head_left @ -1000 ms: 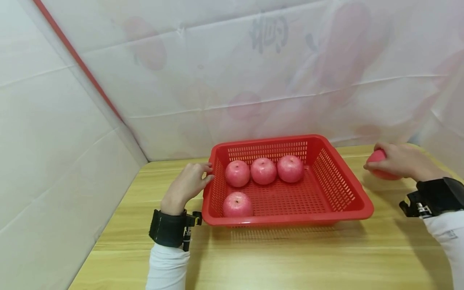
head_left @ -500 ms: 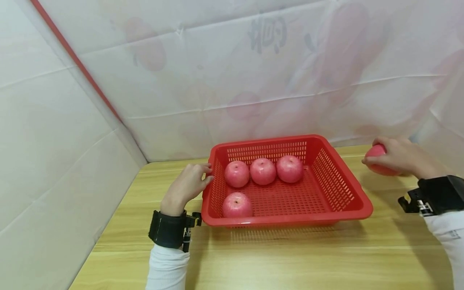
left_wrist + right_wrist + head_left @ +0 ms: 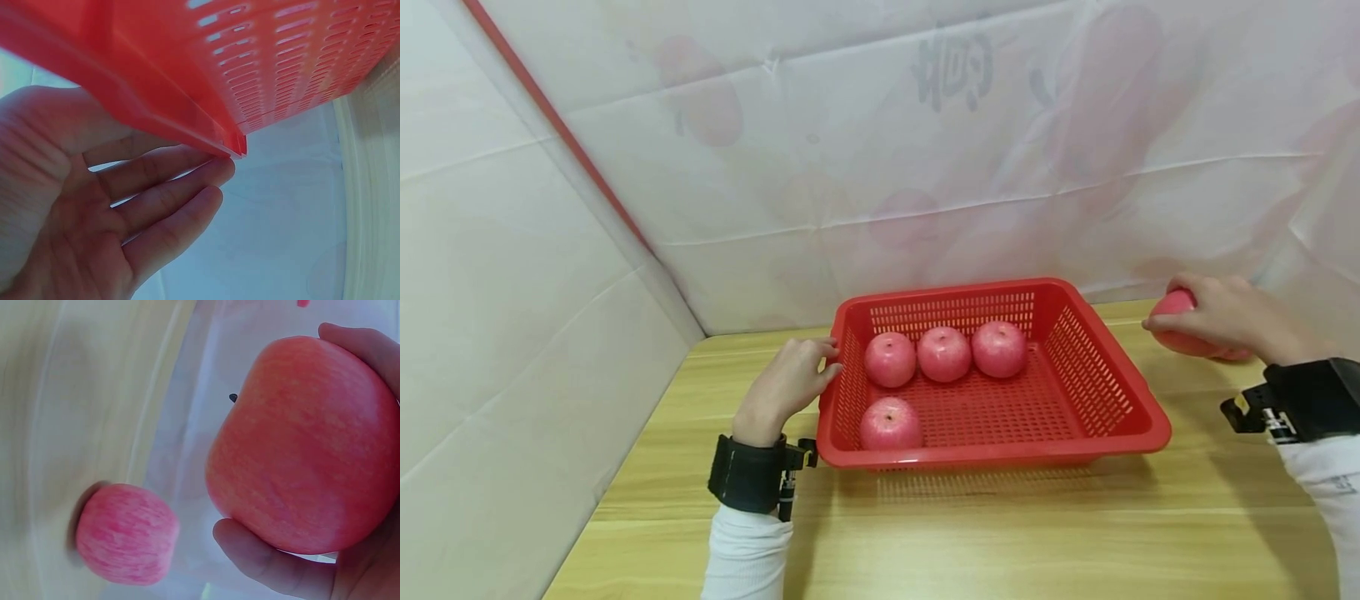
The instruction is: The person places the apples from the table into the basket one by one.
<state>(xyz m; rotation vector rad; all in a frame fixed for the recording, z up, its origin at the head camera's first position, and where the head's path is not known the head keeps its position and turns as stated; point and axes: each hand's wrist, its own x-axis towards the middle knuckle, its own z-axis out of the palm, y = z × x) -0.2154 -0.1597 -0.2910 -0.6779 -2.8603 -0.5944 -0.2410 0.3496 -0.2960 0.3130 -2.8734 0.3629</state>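
A red plastic basket point(image 3: 992, 454) stands on the table with several pink-red apples in it: a row of three at the back, one of them this middle apple point(image 3: 944, 354), and one front-left apple point(image 3: 891, 425). At its left rim my left hand point(image 3: 790, 379) rests with its fingertips on the edge; in the left wrist view the fingers point(image 3: 181, 200) lie fairly straight under the rim. To the basket's right, my right hand point(image 3: 1232, 317) grips another apple point(image 3: 306, 450) between thumb and fingers, its dark stem showing in the right wrist view. The held apple is over the table.
One more apple point(image 3: 128, 534) lies on the table below the right hand, mostly hidden in the head view. Behind the wooden table point(image 3: 970, 542) hangs a pale printed sheet point(image 3: 820, 167), with another wall point(image 3: 497, 317) at the left.
My right hand has risen slightly with its apple and moved a little left, so a bit of the apple behind it shows. The left hand and basket stay where they were.
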